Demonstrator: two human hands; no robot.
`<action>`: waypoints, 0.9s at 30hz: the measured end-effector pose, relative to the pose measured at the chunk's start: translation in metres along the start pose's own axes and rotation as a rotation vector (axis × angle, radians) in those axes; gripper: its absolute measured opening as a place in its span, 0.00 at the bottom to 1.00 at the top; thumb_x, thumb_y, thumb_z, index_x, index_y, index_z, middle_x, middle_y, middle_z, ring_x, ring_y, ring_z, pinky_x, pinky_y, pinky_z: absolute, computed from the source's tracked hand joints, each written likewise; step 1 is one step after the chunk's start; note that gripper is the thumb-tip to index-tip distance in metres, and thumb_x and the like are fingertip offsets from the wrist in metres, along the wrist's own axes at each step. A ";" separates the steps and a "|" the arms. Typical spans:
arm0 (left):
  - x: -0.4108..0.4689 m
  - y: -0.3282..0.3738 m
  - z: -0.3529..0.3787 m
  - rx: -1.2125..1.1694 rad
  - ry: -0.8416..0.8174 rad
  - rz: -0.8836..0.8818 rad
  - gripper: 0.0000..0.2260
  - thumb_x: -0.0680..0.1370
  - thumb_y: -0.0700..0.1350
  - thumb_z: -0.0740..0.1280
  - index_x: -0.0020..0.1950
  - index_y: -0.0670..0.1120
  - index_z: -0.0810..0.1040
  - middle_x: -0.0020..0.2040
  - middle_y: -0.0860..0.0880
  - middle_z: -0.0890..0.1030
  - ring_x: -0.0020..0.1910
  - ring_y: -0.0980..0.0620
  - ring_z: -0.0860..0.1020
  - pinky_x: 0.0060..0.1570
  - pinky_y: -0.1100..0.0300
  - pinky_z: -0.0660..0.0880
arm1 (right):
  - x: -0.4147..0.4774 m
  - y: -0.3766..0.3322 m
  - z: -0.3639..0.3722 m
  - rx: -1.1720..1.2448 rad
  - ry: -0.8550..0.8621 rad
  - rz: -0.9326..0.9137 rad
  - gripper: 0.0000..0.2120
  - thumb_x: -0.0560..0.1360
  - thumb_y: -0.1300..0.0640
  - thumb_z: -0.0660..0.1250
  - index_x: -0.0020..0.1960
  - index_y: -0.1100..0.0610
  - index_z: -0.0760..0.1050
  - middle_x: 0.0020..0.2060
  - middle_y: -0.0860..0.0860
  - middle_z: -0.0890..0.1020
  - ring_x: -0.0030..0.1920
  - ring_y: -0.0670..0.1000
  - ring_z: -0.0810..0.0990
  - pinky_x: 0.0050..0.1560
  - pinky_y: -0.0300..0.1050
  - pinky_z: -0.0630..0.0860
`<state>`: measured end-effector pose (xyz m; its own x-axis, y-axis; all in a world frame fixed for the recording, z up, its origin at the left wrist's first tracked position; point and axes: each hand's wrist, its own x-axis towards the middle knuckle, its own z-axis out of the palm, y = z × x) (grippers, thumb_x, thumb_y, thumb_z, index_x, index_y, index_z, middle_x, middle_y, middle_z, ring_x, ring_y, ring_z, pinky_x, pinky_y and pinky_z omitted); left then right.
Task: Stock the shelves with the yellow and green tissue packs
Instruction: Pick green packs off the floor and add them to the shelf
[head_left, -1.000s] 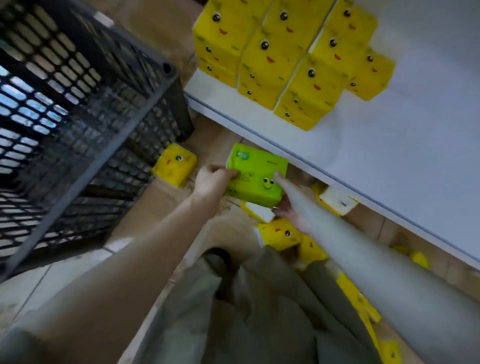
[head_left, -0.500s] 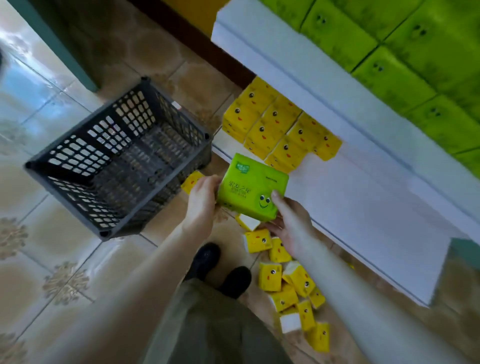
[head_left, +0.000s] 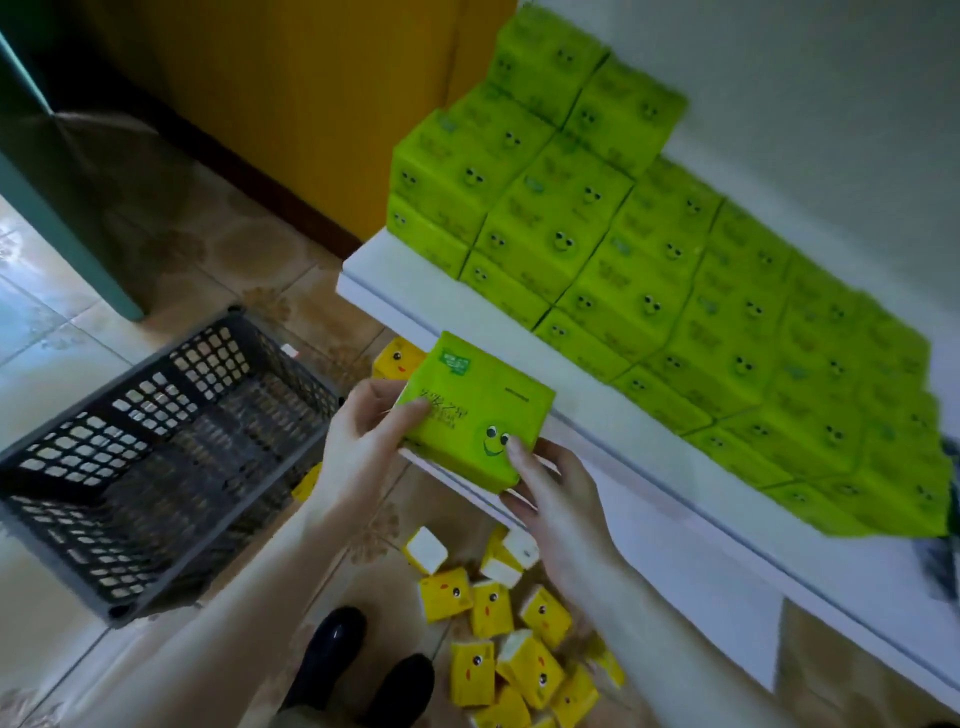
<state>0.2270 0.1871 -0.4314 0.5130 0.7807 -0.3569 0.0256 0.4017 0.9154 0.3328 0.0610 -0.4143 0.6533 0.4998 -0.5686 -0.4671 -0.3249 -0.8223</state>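
A green tissue pack (head_left: 475, 410) with a smiley face is held between both hands in front of the white shelf's front edge (head_left: 613, 431). My left hand (head_left: 363, 447) grips its left end, thumb on top. My right hand (head_left: 553, 499) holds its lower right corner, thumb on the smiley. On the shelf stand stacked rows of green packs (head_left: 649, 260), running from the left end to the right. Several yellow packs (head_left: 498, 634) lie scattered on the floor below.
A dark plastic crate (head_left: 156, 457) stands on the tiled floor to the left, with a yellow pack (head_left: 397, 358) behind it under the shelf. My black shoes (head_left: 358, 670) are at the bottom. A lower white shelf (head_left: 701, 571) sits beneath the upper one.
The view has risen from the lower shelf with yellow packs to the upper shelf of green packs. Both hands have lifted the green pack up to that shelf's front edge.
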 end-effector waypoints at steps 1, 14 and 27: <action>0.003 0.009 0.007 -0.012 -0.004 0.038 0.03 0.76 0.41 0.67 0.44 0.47 0.75 0.39 0.51 0.78 0.34 0.59 0.78 0.30 0.68 0.72 | -0.002 -0.013 -0.004 0.001 -0.005 -0.039 0.12 0.74 0.55 0.67 0.56 0.56 0.74 0.51 0.50 0.82 0.53 0.49 0.81 0.50 0.42 0.77; 0.108 0.104 0.170 0.680 -0.168 0.490 0.19 0.76 0.58 0.64 0.64 0.51 0.76 0.48 0.45 0.73 0.54 0.45 0.75 0.52 0.59 0.70 | 0.075 -0.157 -0.074 -0.144 0.314 -0.469 0.07 0.75 0.54 0.67 0.46 0.57 0.78 0.42 0.52 0.82 0.45 0.51 0.79 0.44 0.44 0.76; 0.205 0.101 0.270 0.473 -0.311 0.272 0.11 0.78 0.46 0.63 0.58 0.43 0.76 0.39 0.45 0.75 0.43 0.40 0.79 0.41 0.52 0.79 | 0.201 -0.219 -0.128 -0.439 0.460 -0.404 0.11 0.75 0.47 0.66 0.42 0.54 0.74 0.44 0.52 0.76 0.39 0.50 0.74 0.38 0.43 0.73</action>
<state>0.5662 0.2588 -0.3623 0.7784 0.6208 -0.0936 0.1990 -0.1026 0.9746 0.6427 0.1292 -0.3512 0.9514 0.2934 -0.0936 0.0787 -0.5257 -0.8470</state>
